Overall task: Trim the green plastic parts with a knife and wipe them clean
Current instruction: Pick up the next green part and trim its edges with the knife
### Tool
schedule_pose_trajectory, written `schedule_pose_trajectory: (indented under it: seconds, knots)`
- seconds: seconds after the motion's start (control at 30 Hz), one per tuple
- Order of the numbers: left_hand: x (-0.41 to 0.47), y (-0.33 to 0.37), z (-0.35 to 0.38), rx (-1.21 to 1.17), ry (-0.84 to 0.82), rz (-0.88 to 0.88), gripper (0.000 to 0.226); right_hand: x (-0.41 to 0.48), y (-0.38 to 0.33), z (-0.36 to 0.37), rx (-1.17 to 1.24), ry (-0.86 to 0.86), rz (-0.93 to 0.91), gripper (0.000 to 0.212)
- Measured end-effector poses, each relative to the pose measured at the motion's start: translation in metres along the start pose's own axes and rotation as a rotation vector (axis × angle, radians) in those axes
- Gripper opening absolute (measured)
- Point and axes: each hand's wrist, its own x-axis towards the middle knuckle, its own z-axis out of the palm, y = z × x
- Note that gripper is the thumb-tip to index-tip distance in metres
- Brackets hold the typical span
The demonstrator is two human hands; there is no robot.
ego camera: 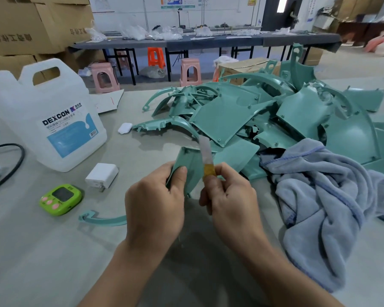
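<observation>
Left hand grips green part at frame centre, right hand grips knife; blade could slip toward the left thumb.

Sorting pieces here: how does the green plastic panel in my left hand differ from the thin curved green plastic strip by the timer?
The green plastic panel is a broad sheet; the thin curved green plastic strip is a narrow arc. The left hand grips the panel; the strip lies untouched on the grey table. Both are teal.

Bare table lies near-left; green parts pile and towel crowd the right.
</observation>
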Motion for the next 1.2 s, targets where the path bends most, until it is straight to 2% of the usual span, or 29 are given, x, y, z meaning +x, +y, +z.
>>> schedule_pose_trajectory:
  seconds: [0.1, 0.2, 0.33, 0.4, 0.47, 0.53, 0.63, 0.7, 0.77, 0.8, 0.87, 0.93, 1.0, 1.07, 1.13, 1.2]
  knots:
    - [0.000, 0.001, -0.001, -0.020, -0.002, 0.003, 0.025, 0.002, -0.001, -0.004, 0.112, 0.025, -0.020, 0.020]
    - [-0.001, 0.001, -0.001, -0.009, -0.014, 0.009, 0.023, -0.002, -0.006, 0.002, 0.123, -0.074, -0.076, 0.017]
    - [0.002, -0.002, 0.000, -0.014, 0.028, -0.039, 0.026, 0.010, 0.008, -0.005, -0.058, 0.086, 0.202, 0.024]
    - [0.000, 0.000, 0.000, -0.035, 0.021, -0.032, 0.029, 0.010, 0.007, -0.009, 0.039, 0.119, 0.118, 0.025]
    - [-0.001, 0.002, 0.000, -0.035, 0.014, -0.010, 0.029, 0.004, -0.002, -0.004, 0.120, 0.027, -0.028, 0.022]
    - [-0.001, 0.000, 0.000, -0.022, 0.017, -0.004, 0.030, 0.004, -0.001, 0.001, 0.028, -0.023, -0.019, 0.020]
    - [0.000, -0.001, 0.000, -0.025, 0.024, -0.013, 0.031, 0.016, 0.012, -0.010, -0.223, 0.141, 0.150, 0.024]
    - [-0.002, -0.001, -0.001, -0.020, 0.024, 0.019, 0.027, 0.017, 0.012, -0.016, -0.081, 0.171, 0.072, 0.024]
    - [-0.004, -0.001, -0.001, -0.024, 0.020, 0.048, 0.025, 0.011, 0.004, -0.016, 0.106, 0.099, -0.091, 0.022]
    - [-0.004, -0.002, -0.001, -0.023, 0.021, 0.056, 0.025, 0.008, 0.001, -0.014, 0.122, 0.048, -0.140, 0.022]
    - [-0.005, -0.004, -0.001, -0.003, 0.034, 0.067, 0.023, 0.009, 0.005, -0.013, -0.003, 0.004, -0.110, 0.023]
    - [-0.004, -0.005, -0.001, 0.017, 0.048, 0.057, 0.023, 0.017, 0.013, -0.019, -0.220, 0.067, 0.034, 0.028]
    - [-0.004, -0.007, -0.002, 0.031, 0.054, 0.064, 0.023, 0.020, 0.016, -0.027, -0.285, 0.133, 0.113, 0.030]
    - [-0.004, -0.009, -0.003, 0.045, 0.055, 0.110, 0.023, 0.017, 0.011, -0.032, -0.151, 0.142, -0.013, 0.027]
    - [-0.005, -0.011, -0.004, 0.059, 0.050, 0.174, 0.025, 0.012, 0.002, -0.031, -0.031, 0.076, -0.177, 0.023]
    - [-0.006, -0.013, -0.004, 0.085, 0.055, 0.223, 0.027, 0.011, 0.002, -0.030, -0.050, 0.012, -0.208, 0.022]
